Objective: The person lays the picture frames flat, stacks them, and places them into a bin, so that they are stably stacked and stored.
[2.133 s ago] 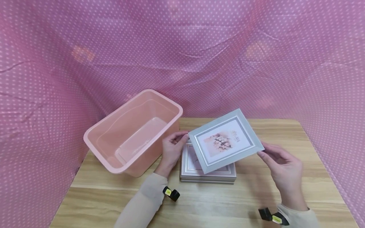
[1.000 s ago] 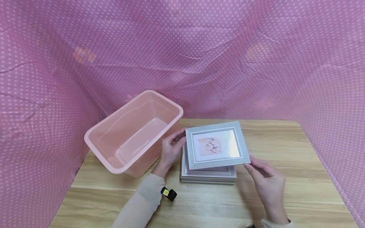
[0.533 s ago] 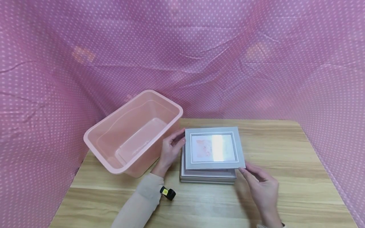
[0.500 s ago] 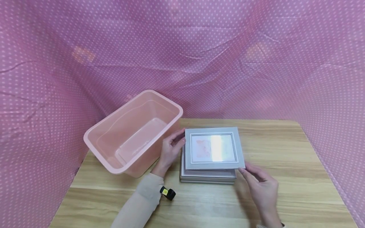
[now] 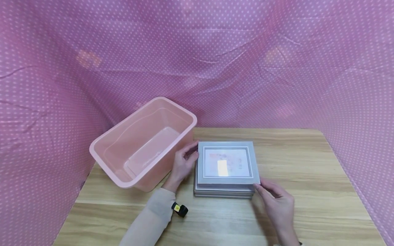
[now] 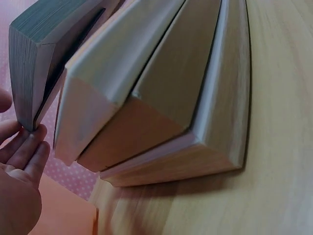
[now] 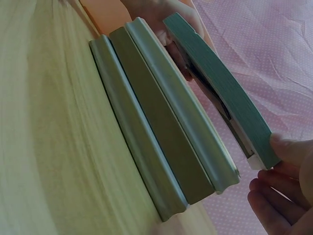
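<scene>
A pale grey-blue picture frame (image 5: 200, 171) with a flower print hangs nearly level just above a stack of three more picture frames (image 5: 224, 194). My left hand (image 5: 181, 165) holds its left edge near the far corner, and my right hand (image 5: 278, 205) pinches its near right corner. In the left wrist view the held frame (image 6: 29, 73) stands apart from the stack (image 6: 161, 117), my left fingers (image 6: 29, 147) at its corner. The right wrist view shows the same gap beside the stacked frames (image 7: 156, 112). Their faces are mostly hidden beneath the held one.
A pink plastic bin (image 5: 106, 169) stands to the left of the stack, with nothing seen inside. The wooden table (image 5: 307, 157) reaches to a pink dotted cloth (image 5: 234, 75) hung at the back and sides.
Both hands have lowered the held picture frame toward the stack and turned it from tilted to nearly square with it. My right hand moved left and nearer; the left hand stayed almost in place.
</scene>
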{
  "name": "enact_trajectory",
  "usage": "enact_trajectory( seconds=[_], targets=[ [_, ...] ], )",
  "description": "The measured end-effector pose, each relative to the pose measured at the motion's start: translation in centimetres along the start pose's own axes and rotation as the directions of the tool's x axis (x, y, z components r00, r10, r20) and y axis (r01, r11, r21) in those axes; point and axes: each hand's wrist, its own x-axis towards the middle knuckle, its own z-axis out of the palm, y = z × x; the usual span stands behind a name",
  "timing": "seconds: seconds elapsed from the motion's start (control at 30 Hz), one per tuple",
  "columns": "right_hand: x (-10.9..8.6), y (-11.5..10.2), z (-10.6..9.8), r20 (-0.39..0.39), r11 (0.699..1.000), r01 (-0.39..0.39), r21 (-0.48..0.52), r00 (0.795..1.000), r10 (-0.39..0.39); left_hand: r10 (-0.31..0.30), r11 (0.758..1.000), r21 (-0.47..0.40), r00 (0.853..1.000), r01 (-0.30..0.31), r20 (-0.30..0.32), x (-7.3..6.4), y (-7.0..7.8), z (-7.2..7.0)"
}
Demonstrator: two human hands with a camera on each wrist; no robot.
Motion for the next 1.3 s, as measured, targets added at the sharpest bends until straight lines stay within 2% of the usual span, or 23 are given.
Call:
enact_trajectory(
  seconds=[0.27, 0.47, 0.73, 0.93, 1.1, 1.3],
  targets=[
    [-0.4, 0.4, 0.4, -0.002, 1.000, -0.023, -0.010, 1.000, 0.023, -0.057, 0.998, 0.035, 0.998, 0.057, 0.001, -0.1, -0.3, -0.1],
    [-0.7, 0.6, 0.7, 0.011, 1.000, -0.030, 0.003, 0.999, 0.030, -0.060, 0.997, 0.041, 0.998, 0.060, 0.004, -0.2, -0.6, -0.3],
    [-1.0, 1.0, 0.8, 0.023, 0.995, -0.096, 0.011, 0.995, 0.096, -0.041, 0.998, 0.042, 0.999, 0.040, 0.023, -0.4, -1.2, -0.4],
    [-1.1, 1.3, 0.8, 0.025, 0.996, -0.085, 0.022, 0.996, 0.085, -0.057, 0.997, 0.056, 0.998, 0.056, 0.014, -0.6, -1.8, -0.4],
    [-1.1, 1.3, 0.8, 0.029, 0.999, -0.051, -0.011, 0.998, 0.051, -0.049, 0.997, 0.056, 0.999, 0.048, 0.006, -0.6, -2.1, -0.4],
    [-1.2, 1.3, 0.7, 0.037, 0.999, -0.046, -0.021, 0.998, 0.047, -0.032, 0.998, 0.051, 0.999, 0.031, 0.008, -0.8, -2.1, -0.3]
  ],
)
